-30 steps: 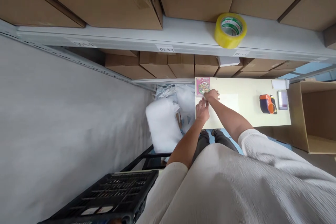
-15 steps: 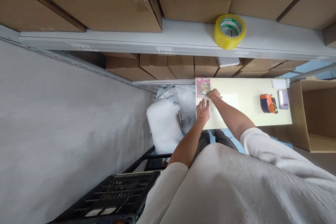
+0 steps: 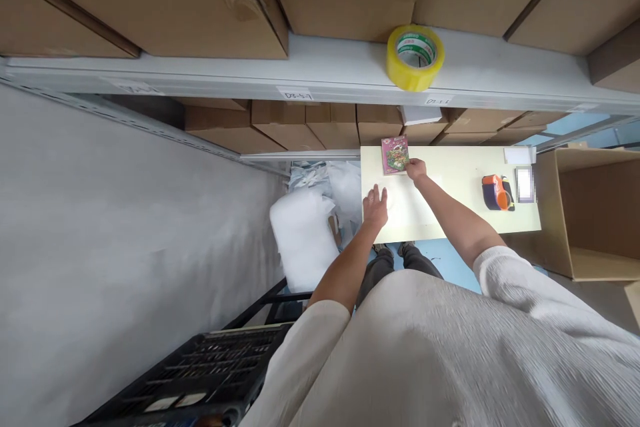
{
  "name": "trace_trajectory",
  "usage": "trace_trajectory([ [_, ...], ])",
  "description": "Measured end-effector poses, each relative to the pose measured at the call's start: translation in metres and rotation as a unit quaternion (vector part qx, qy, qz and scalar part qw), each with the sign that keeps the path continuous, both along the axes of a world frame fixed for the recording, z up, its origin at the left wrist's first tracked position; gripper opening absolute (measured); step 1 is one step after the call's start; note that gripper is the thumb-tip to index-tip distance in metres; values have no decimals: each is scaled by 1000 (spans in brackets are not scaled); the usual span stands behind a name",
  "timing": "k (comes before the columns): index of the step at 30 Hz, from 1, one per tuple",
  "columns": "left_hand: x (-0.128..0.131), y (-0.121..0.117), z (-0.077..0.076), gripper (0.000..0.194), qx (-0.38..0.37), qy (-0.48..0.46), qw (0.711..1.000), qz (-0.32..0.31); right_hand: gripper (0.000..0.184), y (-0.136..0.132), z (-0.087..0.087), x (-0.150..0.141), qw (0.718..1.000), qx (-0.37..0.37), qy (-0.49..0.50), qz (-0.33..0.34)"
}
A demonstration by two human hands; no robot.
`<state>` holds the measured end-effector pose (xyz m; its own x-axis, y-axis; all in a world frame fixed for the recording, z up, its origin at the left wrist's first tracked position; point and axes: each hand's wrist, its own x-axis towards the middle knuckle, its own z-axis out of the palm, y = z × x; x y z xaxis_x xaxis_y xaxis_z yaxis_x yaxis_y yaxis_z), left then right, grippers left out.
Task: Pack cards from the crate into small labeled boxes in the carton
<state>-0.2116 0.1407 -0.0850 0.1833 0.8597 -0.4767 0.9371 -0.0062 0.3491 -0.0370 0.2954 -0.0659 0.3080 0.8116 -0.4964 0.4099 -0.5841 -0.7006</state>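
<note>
A small pink book or flat packet with a colourful picture (image 3: pixel 395 155) is at the far left part of the pale work table (image 3: pixel 450 213). My right hand (image 3: pixel 416 169) pinches its lower right corner, fingers closed. Down and to the left, my left hand (image 3: pixel 375 207) rests on the table near its left edge, fingers spread and apart from the pink item. Whether that item is a book or a packet, I cannot tell for sure.
An orange and dark tape dispenser (image 3: pixel 496 193) and a phone-like device (image 3: pixel 525 184) sit at the table's right. Beyond stands an open carton (image 3: pixel 563 213). Yellow tape (image 3: pixel 415 73) lies on the shelf (image 3: pixel 340 70) above. White foam wrap (image 3: pixel 303 240) and a black crate (image 3: pixel 220 367) are left.
My right hand has shifted the pink item right and slightly away from the left table edge. My left hand has come off it, now apart below. The view has also moved a little.
</note>
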Motion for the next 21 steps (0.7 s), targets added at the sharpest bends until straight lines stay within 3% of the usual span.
trace_trajectory([
  [3, 0, 1, 5, 90, -9, 11, 1000, -3, 16, -22, 11, 25, 998, 21, 54, -14],
  [12, 3, 7, 20, 88, -14, 61, 998, -10, 38, -126, 36, 98, 987, 55, 138, -61],
  [17, 9, 10, 23, 91, 7, 69, 998, -3, 39, -147, 49, 118, 988, 66, 133, -35],
  [21, 19, 7, 30, 89, 44, 56, 997, 18, 39, -155, 51, 116, 992, 43, 114, -16],
])
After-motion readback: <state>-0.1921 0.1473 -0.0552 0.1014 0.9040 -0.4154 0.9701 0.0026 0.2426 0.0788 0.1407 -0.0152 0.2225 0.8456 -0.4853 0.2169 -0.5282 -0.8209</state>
